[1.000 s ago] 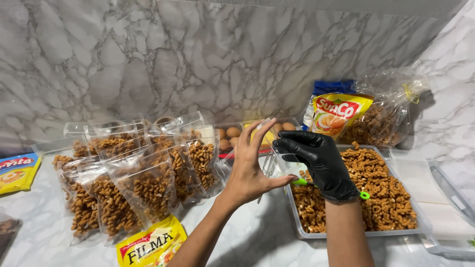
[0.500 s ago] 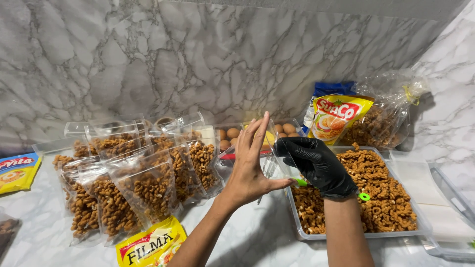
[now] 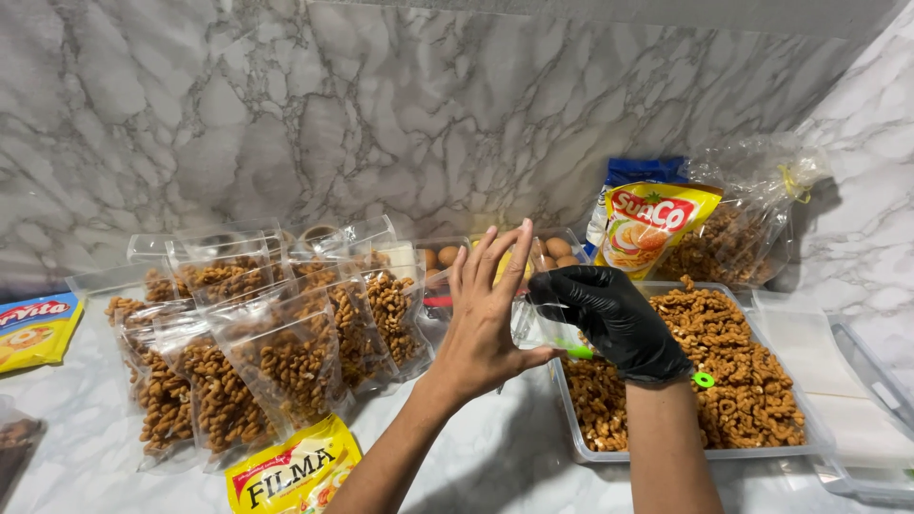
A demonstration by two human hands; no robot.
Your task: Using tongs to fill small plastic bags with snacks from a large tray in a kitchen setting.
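Since a second ago both hands have barely shifted. The bare left hand point(image 3: 490, 314), fingers spread, braces the small clear plastic pouch point(image 3: 538, 328) that the black-gloved right hand point(image 3: 609, 319) pinches above the clear rectangular tray of brown twisted snacks point(image 3: 581, 447), likely so spills land there.

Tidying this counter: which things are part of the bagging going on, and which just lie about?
In use: left hand, gloved right hand, clear pouch, tray of snacks, filled pouches.

Lying about: yellow packets, eggs, tied bag.
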